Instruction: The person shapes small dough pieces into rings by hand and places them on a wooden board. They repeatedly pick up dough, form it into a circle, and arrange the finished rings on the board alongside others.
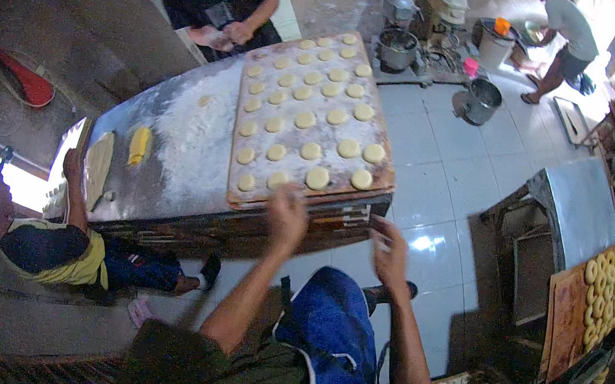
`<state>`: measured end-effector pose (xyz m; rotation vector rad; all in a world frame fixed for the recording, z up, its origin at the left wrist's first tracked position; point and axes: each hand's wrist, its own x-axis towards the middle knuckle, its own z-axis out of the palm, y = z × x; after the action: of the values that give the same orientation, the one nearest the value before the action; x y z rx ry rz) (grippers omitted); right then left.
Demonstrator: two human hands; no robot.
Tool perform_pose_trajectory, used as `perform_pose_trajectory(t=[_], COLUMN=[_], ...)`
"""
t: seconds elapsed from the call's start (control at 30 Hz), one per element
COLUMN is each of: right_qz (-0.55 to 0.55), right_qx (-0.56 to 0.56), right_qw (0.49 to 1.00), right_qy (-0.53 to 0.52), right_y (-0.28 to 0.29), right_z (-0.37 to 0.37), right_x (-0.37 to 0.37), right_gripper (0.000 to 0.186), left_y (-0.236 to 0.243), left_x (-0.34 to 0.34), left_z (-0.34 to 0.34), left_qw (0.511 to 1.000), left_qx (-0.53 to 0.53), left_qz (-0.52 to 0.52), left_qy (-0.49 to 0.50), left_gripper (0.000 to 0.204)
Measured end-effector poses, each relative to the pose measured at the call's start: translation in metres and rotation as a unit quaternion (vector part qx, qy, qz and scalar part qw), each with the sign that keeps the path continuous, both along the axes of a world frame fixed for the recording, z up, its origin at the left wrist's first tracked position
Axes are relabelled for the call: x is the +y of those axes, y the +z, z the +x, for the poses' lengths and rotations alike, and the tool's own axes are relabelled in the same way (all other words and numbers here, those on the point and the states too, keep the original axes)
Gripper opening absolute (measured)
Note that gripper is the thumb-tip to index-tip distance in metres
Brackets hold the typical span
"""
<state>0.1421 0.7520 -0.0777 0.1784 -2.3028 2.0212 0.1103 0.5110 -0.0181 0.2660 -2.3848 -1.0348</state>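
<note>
My left hand (287,215) is at the near edge of a floured wooden board (373,191), beside a round dough piece (278,180) in the front row. Motion smears its fingers, so its grip cannot be told. My right hand (388,253) hangs in the air just off the board's near right corner. Its fingers are apart, and nothing shows in them. Rows of flat, pale dough rounds (304,120) cover the board, which lies on the right end of a metal-topped table (132,183).
Loose flour (193,124) and yellow dough (139,146) lie left of the board. One person (221,3) stands across the table, another (59,244) at its left end, a third (570,32) far right. Mixers (397,4) stand behind. Ring doughs (601,294) sit on boards at right.
</note>
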Motion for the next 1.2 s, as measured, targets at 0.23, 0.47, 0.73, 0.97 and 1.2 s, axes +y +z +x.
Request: perform_pose_trajectory(t=[0.23,0.47,0.73,0.97,1.2], right_qz=[0.507,0.456,0.284,0.333,0.248], right_qx=[0.444,0.150,-0.007,0.162,-0.043], right_qw=[0.731,0.849,0.916,0.895,0.924], right_qy=[0.108,0.223,0.284,0.250,0.287], right_y=[0.035,0.027,0.107,0.032,0.045], right_z=[-0.098,-0.132,-0.156,-0.220,-0.212], right_x=[-0.225,-0.239,-0.342,-0.547,-0.536], right_gripper=[0.033,0.018,0.022,0.030,0.032], left_y=[-0.019,-0.005,0.007,-0.032,-0.015], left_x=[-0.158,-0.180,-0.304,-0.415,-0.415], left_z=[-0.023,-0.033,-0.011,-0.038,-0.054], left_qw=[0.954,0.968,0.971,0.985,0.969], left_qx=[-0.172,-0.214,-0.055,-0.065,-0.053], left_qz=[-0.245,-0.036,0.217,-0.110,0.226], left_qy=[0.015,-0.130,-0.080,0.116,0.090], left_gripper=[0.026,0.033,0.025,0.027,0.041])
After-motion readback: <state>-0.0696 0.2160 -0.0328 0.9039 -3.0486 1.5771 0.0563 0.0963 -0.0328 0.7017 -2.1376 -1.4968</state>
